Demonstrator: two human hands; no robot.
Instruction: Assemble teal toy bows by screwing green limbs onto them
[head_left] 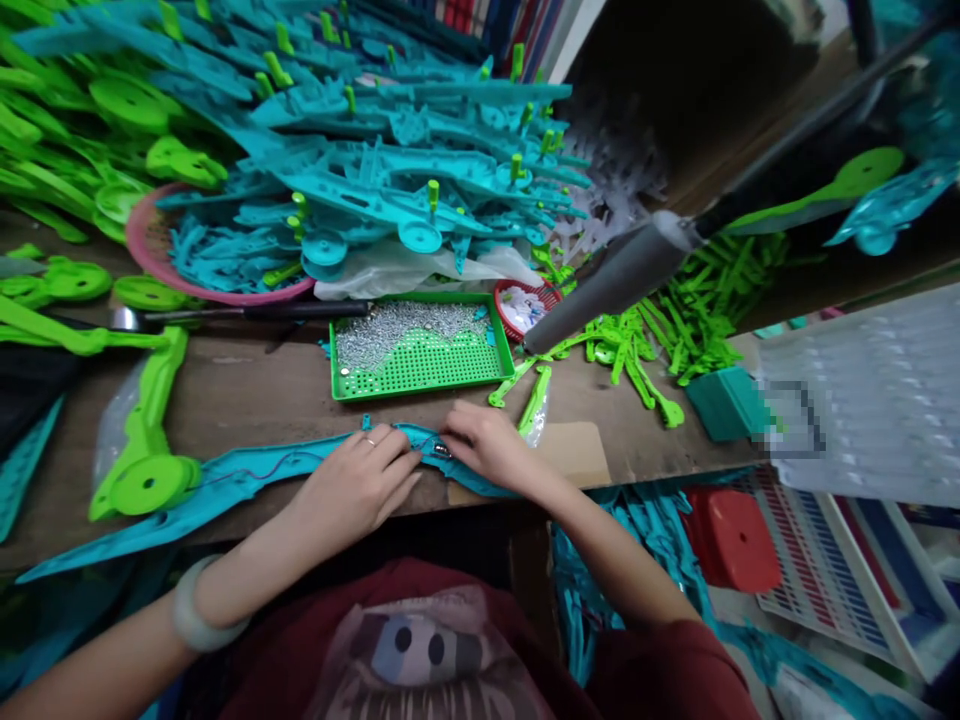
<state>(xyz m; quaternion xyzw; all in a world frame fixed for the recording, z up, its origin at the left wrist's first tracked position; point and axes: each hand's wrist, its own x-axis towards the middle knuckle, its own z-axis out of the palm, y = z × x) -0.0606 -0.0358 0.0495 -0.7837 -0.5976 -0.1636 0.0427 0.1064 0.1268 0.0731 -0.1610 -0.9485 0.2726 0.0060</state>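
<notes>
Left hand: half-curled, lying across a long turquoise plastic shell that is running beneath both hands. Right hand: fingers bending beside a small, indistinct silvery fitting. Whether either is gripping, hidden underneath, cannot be told. Sitting beyond both: green perforated plastic tray.

No text, label, brand, number or sign can be read on anything in view.
</notes>
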